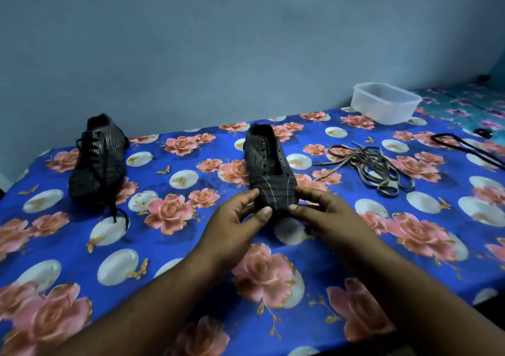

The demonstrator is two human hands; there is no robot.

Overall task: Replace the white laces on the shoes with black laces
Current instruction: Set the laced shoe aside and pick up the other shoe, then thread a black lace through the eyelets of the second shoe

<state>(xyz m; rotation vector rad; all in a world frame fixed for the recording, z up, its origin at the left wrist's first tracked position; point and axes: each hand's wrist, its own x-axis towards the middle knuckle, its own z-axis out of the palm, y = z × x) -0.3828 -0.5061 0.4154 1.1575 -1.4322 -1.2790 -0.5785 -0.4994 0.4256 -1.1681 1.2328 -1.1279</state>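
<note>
A dark shoe without laces lies in the middle of the table, toe towards me. My left hand grips the toe from the left and my right hand grips it from the right, thumbs on top. A second dark shoe at the left carries a black lace, whose ends trail over the cloth. A heap of pale removed laces lies to the right of the held shoe. A loose black lace lies at the far right.
A blue floral cloth covers the table. A translucent plastic tub stands at the back right near the grey wall. A small dark object sits at the right edge. A teal floral surface lies beyond the table.
</note>
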